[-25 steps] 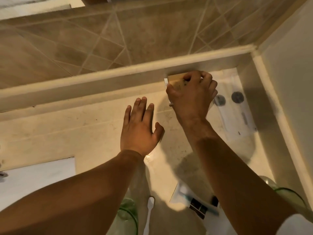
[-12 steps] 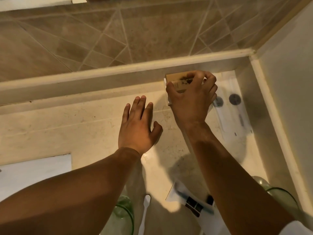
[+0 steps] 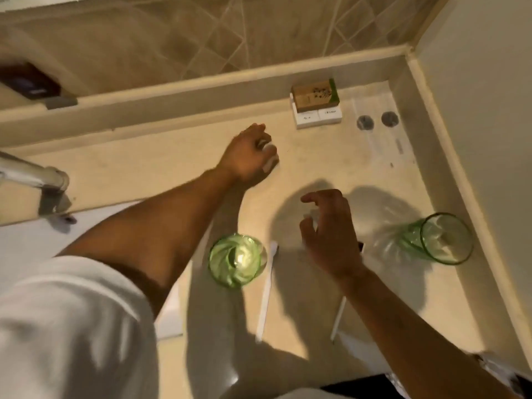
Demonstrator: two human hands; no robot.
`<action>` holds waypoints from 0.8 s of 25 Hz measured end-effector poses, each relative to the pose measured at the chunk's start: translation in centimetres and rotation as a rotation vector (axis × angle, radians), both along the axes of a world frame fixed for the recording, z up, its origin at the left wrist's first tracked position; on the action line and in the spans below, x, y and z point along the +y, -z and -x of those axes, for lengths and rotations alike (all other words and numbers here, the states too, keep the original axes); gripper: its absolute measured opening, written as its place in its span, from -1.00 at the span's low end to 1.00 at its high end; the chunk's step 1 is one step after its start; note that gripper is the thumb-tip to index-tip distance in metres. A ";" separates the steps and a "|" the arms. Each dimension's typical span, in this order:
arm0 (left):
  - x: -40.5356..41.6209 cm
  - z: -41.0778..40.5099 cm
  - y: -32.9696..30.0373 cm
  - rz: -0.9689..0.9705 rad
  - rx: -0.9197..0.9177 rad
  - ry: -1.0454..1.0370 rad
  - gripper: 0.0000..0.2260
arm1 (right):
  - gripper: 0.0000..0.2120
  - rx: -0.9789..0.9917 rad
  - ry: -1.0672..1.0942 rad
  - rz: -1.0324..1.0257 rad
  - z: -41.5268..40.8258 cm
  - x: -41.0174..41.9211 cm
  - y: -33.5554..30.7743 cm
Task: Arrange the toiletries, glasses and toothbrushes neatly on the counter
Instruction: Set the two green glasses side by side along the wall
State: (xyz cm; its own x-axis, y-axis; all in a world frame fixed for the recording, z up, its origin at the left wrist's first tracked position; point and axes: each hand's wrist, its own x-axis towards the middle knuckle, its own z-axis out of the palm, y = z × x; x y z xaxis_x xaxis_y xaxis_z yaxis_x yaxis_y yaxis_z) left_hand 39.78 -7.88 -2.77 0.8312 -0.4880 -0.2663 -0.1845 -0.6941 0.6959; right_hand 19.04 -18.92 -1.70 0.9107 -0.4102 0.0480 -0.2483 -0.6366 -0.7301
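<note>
A brown soap box (image 3: 315, 95) lies on top of white boxes (image 3: 318, 118) against the back ledge. Beside them to the right are clear packets with two dark round caps (image 3: 377, 122). My left hand (image 3: 247, 156) rests on the counter left of the boxes, its fingers curled over a small white item (image 3: 270, 162) that is blurred. My right hand (image 3: 328, 234) hovers open, fingers spread, over the middle of the counter. A green glass (image 3: 236, 260) stands near the sink, with a white toothbrush (image 3: 267, 286) next to it. A second green glass (image 3: 446, 239) stands at the right.
The tap (image 3: 34, 174) and the white sink (image 3: 26, 243) are at the left. A raised ledge (image 3: 172, 90) runs along the back and a wall (image 3: 475, 110) closes the right side. Another white stick-like item (image 3: 338, 318) lies under my right forearm.
My right hand has let go of the brown box, which now lies on the white boxes, and has pulled back toward me. My left hand has curled. The view has tilted down, showing the glasses.
</note>
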 end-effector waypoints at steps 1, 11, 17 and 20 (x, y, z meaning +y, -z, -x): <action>2.0 -0.2 -1.3 0.066 0.036 -0.057 -0.67 | -0.60 0.042 -0.069 -0.048 1.1 0.5 -0.3; 17.6 17.5 -3.7 0.405 0.333 -0.552 -0.71 | -0.28 0.212 -0.383 -0.082 4.5 5.5 -1.3; 15.0 21.8 -3.5 0.463 0.294 -0.531 -0.55 | -0.32 0.197 -0.393 -0.067 4.1 7.1 -0.8; 14.5 21.9 -3.4 0.481 0.274 -0.595 -0.53 | -0.35 0.193 -0.390 -0.132 3.7 7.1 -0.4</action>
